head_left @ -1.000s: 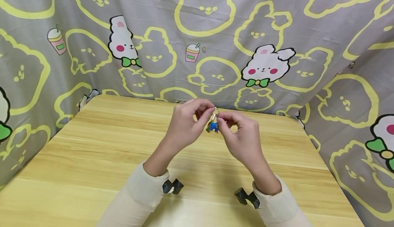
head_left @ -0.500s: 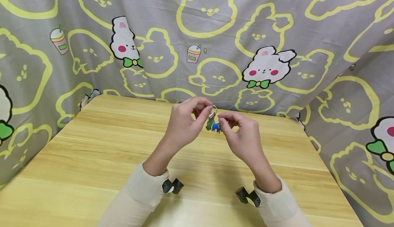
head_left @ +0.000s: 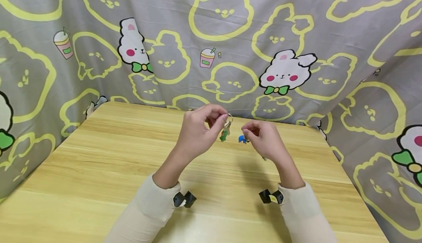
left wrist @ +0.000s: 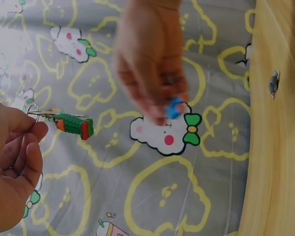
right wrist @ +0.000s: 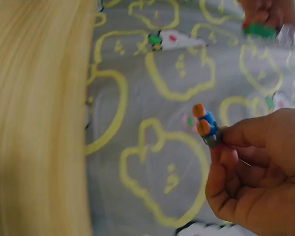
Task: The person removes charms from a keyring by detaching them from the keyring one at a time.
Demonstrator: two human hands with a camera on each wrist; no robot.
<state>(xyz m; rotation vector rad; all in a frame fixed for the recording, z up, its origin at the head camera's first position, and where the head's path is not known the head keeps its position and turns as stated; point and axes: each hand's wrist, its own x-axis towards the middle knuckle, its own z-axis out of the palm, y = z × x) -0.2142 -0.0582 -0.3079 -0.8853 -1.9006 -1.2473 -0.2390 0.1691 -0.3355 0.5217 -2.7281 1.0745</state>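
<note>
My left hand [head_left: 200, 131] pinches a metal key ring [head_left: 230, 118] between thumb and forefinger, above the far part of the table. From the ring hang a key [head_left: 227, 127] and a green charm [left wrist: 74, 126] with orange and red parts. To the right, apart from the ring, my right hand [head_left: 266, 139] pinches a small blue elephant charm [head_left: 243, 139] at its upper end. Orange feet and a grey part of the elephant charm [right wrist: 209, 127] show in the right wrist view. The elephant charm is blurred in the left wrist view.
A small grey-blue object [left wrist: 274, 84] lies on the wooden table [head_left: 132, 155], mostly hidden behind my right hand in the head view. A grey patterned curtain [head_left: 184, 45] stands along the back and both sides. Black wrist cameras [head_left: 185, 199] sit at both cuffs.
The blue elephant charm has come away from the key ring, and my right hand has moved right with it. My left hand stays almost still, holding the ring and green charm.
</note>
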